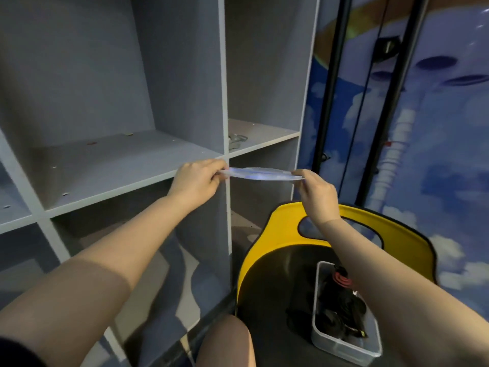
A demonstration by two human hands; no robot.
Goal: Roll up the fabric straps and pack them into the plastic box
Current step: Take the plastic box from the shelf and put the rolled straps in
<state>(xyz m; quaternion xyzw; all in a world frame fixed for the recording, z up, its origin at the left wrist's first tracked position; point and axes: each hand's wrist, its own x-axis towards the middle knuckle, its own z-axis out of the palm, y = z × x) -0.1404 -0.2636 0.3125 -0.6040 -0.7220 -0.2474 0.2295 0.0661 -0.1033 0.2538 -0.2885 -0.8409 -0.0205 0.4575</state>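
Note:
I hold a flat, translucent plastic lid edge-on in the air in front of the grey shelf unit. My left hand pinches its left end and my right hand pinches its right end. Below, on the black seat of a yellow chair, stands the clear plastic box, uncovered. Inside it lie several rolled dark fabric straps, one roll red and black near the far end.
The grey shelf unit fills the left and middle, with a few small bits on its boards. Black vertical poles and a blue cloud-patterned wall stand at the right. My knee is at the bottom.

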